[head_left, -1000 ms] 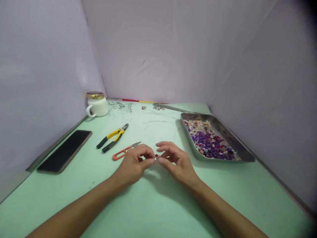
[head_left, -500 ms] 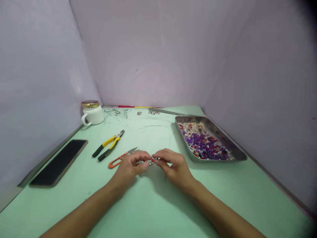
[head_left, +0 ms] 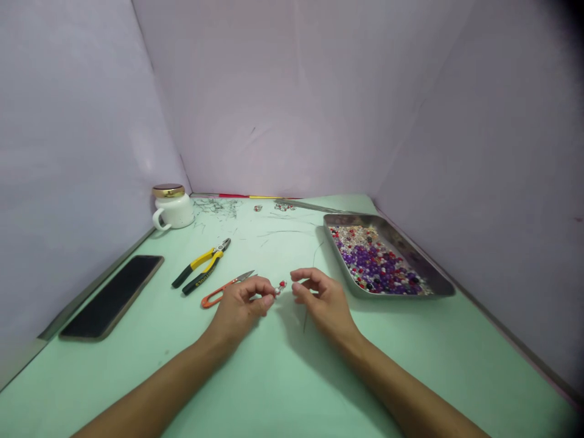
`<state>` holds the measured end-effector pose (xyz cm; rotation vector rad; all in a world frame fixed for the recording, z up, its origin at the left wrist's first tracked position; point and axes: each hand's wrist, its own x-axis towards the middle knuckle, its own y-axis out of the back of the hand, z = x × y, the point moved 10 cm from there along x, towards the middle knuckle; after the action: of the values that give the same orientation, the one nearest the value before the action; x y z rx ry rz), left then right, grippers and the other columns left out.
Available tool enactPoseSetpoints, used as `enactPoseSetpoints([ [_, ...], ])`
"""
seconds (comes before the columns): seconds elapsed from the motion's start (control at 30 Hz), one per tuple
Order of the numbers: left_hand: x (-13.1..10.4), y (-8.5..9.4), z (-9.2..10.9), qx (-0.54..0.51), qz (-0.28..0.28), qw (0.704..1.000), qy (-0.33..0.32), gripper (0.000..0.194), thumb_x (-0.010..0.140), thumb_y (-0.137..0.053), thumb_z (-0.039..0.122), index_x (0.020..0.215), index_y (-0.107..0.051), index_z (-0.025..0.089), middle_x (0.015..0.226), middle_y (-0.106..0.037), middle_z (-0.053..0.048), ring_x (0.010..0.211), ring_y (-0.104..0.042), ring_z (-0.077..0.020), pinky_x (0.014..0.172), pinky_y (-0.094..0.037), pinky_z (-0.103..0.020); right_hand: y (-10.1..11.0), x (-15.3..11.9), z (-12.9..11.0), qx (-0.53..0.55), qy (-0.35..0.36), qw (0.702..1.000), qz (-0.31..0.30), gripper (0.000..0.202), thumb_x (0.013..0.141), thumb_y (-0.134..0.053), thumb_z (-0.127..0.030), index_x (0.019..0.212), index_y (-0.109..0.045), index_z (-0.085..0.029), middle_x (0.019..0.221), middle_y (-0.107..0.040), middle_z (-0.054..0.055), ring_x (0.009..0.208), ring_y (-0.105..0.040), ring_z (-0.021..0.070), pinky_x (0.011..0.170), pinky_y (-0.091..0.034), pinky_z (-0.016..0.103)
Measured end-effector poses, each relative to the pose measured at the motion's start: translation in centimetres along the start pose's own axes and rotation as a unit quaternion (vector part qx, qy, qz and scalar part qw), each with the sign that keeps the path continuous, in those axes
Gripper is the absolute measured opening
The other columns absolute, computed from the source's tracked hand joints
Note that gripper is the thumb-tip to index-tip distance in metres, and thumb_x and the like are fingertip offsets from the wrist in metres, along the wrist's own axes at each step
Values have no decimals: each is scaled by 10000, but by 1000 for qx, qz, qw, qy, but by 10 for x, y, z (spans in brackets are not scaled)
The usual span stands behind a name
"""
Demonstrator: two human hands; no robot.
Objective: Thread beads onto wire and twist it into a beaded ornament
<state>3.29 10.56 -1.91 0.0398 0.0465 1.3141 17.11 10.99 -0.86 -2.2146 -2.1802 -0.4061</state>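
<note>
Between the thumb and index finger of my left hand (head_left: 246, 302) is a small beaded piece (head_left: 281, 286), with a red bead and clear beads showing. Part of the piece is covered by the fingertips. My right hand (head_left: 322, 298) hovers just to the right of it, not touching it, with the fingers curved and a little apart. A thin wire (head_left: 305, 322) shows beneath the right hand. Left of my left hand lie orange-handled thread snips (head_left: 214, 298), partly behind the fingers.
Yellow-and-black pliers (head_left: 201, 267) and a dark phone (head_left: 112, 298) lie at the left. A white lidded mug (head_left: 176, 212) stands behind them. At right is a metal tray (head_left: 401, 296) of mixed beads. Wire scraps (head_left: 216, 208) and finished-looking beaded pieces (head_left: 285, 207) lie at the back.
My right hand has let go of the beaded piece and drawn slightly right, its fingers parting. The piece stays in my left hand, now tilted upward to the right.
</note>
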Motion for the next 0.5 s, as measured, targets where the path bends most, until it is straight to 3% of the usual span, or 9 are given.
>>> enactPoseSetpoints([
  [0.1,0,0,-8,-40,3,999,25,72,692,-574,213,742,-574,163,703,-511,13,575,-428,-80,541,-338,-210,-4,-2,14,47,-80,996,-3,196,685,-577,-294,811,-588,-145,627,-581,15,558,-549,132,511,-494,258],
  [0.33,-2,-7,-14,-65,-12,998,24,85,675,-603,216,719,-578,148,652,-510,19,573,-422,-74,542,-329,-200,-15,-8,9,27,-87,995,-35,301,686,-575,-271,964,-577,-156,609,-589,4,507,-527,116,491,-438,233],
  [0.5,-2,-2,-20,-53,19,998,39,113,694,-583,238,774,-573,159,569,-501,29,540,-426,-85,513,-319,-202,0,-9,6,41,-72,995,48,278,659,-601,-298,898,-568,-161,739,-609,34,552,-537,120,478,-438,223],
])
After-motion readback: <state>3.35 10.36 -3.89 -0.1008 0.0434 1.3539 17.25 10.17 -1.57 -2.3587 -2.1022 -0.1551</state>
